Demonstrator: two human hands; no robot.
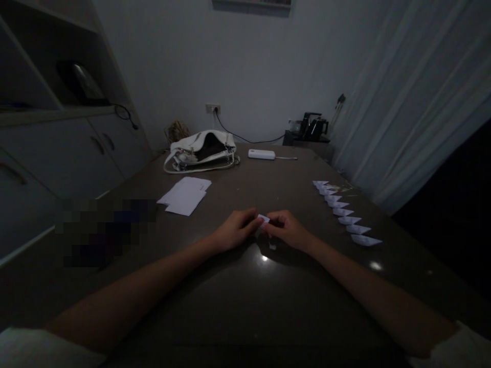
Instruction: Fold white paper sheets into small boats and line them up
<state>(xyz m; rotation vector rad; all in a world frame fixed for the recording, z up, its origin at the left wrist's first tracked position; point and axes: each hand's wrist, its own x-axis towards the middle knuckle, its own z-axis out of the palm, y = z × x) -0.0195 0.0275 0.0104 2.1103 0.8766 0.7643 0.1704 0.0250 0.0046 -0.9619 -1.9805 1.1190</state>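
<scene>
A small piece of folded white paper (263, 218) is pinched between my two hands above the middle of the dark table. My left hand (238, 228) grips its left side, thumb toward me. On the other side, the fingers of my right hand (287, 228) are closed on its right edge. Much of the paper is hidden by my fingers, so its exact folds cannot be made out. To the right stands a slanting row of several folded paper boats (347, 221). Loose white paper sheets (186, 197) lie overlapping to the left.
A white handbag (203, 145) sits at the back of the table (264, 306), with a white power bank (261, 154) and its short cable to its right. A black kettle (316, 128) stands beyond the far right corner. The left part of the table is blurred out by pixel blocks.
</scene>
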